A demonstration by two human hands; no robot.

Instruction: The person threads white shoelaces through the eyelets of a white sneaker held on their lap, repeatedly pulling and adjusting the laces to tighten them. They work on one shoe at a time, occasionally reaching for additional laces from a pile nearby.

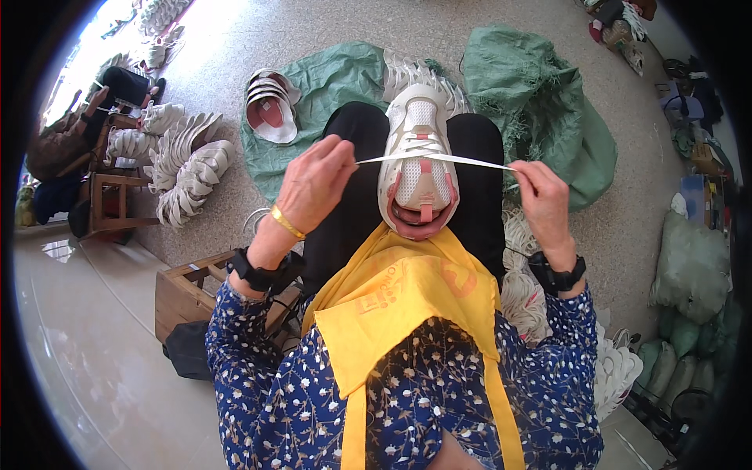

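A white and beige sneaker (pixel 421 192) with pink trim rests between my knees, its toe pointing away from me. White shoelace (pixel 470 161) crosses its upper eyelets, and the two ends stretch out sideways, nearly straight. My left hand (pixel 317 174) is closed on one lace end, left of the shoe. On the other side, my right hand (pixel 542 196) pinches the other end between thumb and fingers. Lower eyelets nearer the toe carry crossed lacing too. The shoe's heel opening, with a pink lining and pull tab, faces me.
Stacked pale shoe uppers (pixel 270 110) lie on a green sack (pixel 329 78) ahead. Another crumpled green sack (pixel 540 117) lies at right. Rows of white shoes (pixel 188 168) stand at left by a wooden stool (pixel 117 204), where another person (pixel 66 141) sits. White laces (pixel 521 301) hang beside my right thigh.
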